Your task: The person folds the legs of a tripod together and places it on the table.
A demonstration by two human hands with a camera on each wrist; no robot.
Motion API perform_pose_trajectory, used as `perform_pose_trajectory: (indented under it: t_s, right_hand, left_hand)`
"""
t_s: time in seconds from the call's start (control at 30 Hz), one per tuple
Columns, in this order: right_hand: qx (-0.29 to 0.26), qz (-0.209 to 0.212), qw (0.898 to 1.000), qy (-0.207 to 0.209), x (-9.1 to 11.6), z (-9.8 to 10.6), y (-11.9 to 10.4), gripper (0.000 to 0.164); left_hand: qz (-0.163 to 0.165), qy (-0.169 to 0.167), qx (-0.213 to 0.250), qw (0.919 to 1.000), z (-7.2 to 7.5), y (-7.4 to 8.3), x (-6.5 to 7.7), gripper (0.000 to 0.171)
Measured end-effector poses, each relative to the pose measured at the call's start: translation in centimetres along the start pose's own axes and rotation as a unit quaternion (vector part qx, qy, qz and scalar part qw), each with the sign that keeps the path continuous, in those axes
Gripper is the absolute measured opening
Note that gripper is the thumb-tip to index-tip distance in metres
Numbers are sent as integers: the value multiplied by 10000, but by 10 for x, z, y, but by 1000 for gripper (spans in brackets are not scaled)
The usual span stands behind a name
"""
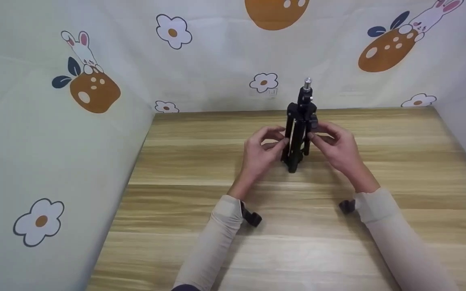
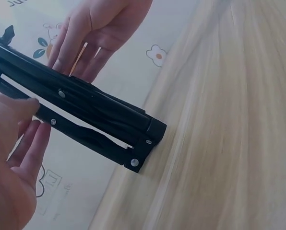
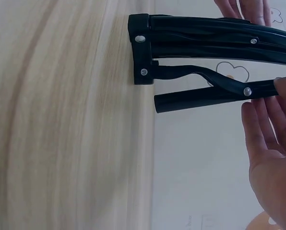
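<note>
A folded black tripod stand point(image 1: 296, 139) is upright over the wooden table, its silver stud pointing up. My left hand point(image 1: 260, 150) pinches a leg on its left side between thumb and fingers. On the other side my right hand point(image 1: 338, 147) pinches another leg point(image 3: 200, 98). In the right wrist view that leg angles slightly away from the rest, joined by a curved brace point(image 3: 181, 72). The lower bracket point(image 2: 150, 139), with its rivets, shows in the left wrist view near the tabletop. Its contact with the table is hard to tell.
The wooden table point(image 1: 168, 210) meets a patterned cloth wall point(image 1: 217, 60) at its back edge, close behind the stand. Another cloth wall point(image 1: 107, 161) runs along the left. Black wrist mounts point(image 1: 252, 218) stick out from both sleeves.
</note>
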State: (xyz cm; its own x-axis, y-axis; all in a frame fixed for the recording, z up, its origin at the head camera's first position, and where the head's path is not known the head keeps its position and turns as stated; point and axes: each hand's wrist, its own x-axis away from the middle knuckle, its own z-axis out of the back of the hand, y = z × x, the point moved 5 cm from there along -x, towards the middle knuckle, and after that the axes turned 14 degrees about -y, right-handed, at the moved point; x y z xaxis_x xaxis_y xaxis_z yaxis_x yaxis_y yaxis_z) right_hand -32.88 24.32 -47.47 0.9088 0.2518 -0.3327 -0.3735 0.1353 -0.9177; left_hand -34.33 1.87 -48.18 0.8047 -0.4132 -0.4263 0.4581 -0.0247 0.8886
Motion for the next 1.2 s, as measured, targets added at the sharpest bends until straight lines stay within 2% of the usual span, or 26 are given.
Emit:
perform_pose_trajectory:
  t_s: [0.2,0.4,1.2]
  right_hand:
    - [61,22,10000,-14,0,0,0,27]
    - [72,13,10000,19,2,0,1,27]
    - [192,-158,9997,34,1,0,2,26]
  left_hand:
    - [9,-489,461,9977,-5,-1,2,28]
    - [-31,-814,334,9961,-15,-4,3,28]
    - [-137,-782,160,9967,-16,-2,6,24]
